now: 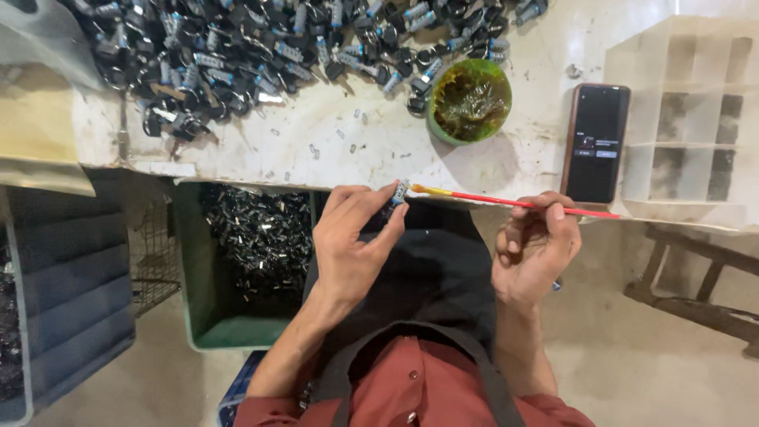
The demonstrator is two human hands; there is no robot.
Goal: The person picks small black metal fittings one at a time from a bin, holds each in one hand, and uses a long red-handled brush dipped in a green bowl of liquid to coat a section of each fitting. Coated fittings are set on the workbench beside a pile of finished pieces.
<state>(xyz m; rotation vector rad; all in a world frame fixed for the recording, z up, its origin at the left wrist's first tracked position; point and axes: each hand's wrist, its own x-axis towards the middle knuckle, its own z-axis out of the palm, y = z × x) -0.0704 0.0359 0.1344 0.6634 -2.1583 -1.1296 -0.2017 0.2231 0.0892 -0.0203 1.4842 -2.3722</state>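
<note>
My left hand [352, 237] pinches a small silver-and-blue lock cylinder [401, 190] between thumb and fingertips, just below the bench edge. My right hand [535, 241] grips a thin red paintbrush [514, 202] like a pen. Its yellowish bristle tip touches the small part from the right. A green bowl [470, 101] of dark greasy paste stands on the bench just above the brush.
A big heap of black and blue lock parts [261, 47] covers the far bench. A dark phone [596, 142] lies right of the bowl, beside a white compartment rack [688, 111]. Below the bench a green crate [207, 308] holds small metal parts; a blue crate [71, 292] stands at left.
</note>
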